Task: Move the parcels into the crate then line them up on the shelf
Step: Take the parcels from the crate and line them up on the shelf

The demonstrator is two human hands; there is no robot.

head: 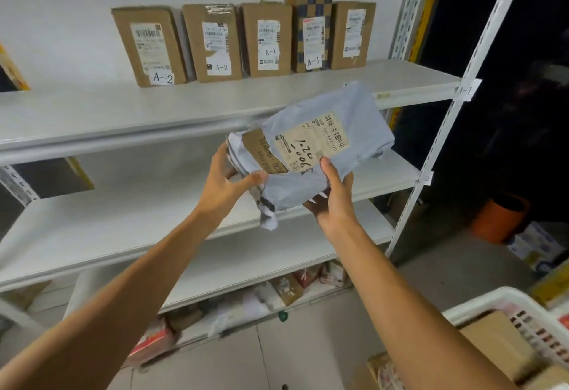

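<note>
Jointly, your hands held the crumpled grey plastic mailer parcel aloft before the white metal shelving. Left hand fingers curled round its left end; right hand pinched its lower edge. Five brown cardboard boxes stood upright along the top shelf.

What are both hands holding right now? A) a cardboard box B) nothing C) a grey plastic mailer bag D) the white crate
C: the left hand and right hand both grip the grey plastic mailer bag in front of the shelf. The cardboard boxes stand untouched on that shelf, and the white crate sits at the lower right.
</note>
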